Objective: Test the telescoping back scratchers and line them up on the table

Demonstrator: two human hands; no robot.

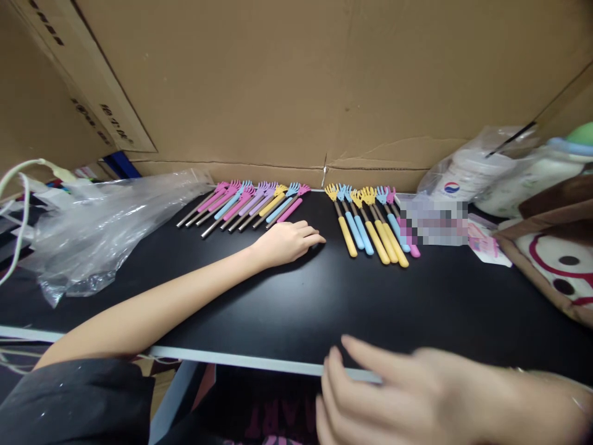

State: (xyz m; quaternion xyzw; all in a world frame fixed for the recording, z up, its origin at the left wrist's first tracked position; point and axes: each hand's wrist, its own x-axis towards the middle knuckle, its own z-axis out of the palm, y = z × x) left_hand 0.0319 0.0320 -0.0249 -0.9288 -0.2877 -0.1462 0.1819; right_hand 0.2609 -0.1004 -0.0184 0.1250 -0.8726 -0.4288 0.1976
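My left hand (290, 242) lies on the black tabletop with its fingers stretched to the right and nothing visible in them. Just beyond it is a pink back scratcher (290, 211), the closest of a left-hand row of claw-headed back scratchers (250, 204) in pink, blue, purple and yellow, with bare metal rods. To the right of this hand, several more back scratchers (346, 236) lie side by side, their yellow, blue and pink handles towards me. Over the table's front edge, my right hand (393, 395) hangs with fingers loosely curved and apart; I see nothing in it.
Clear plastic bags (106, 222) cover the left side, near a white cable (23, 210). At the right stand a lidded cup (477, 176) with a straw, a white card (488, 244) and a brown plush item (556, 247). A cardboard wall (296, 86) closes off the back.
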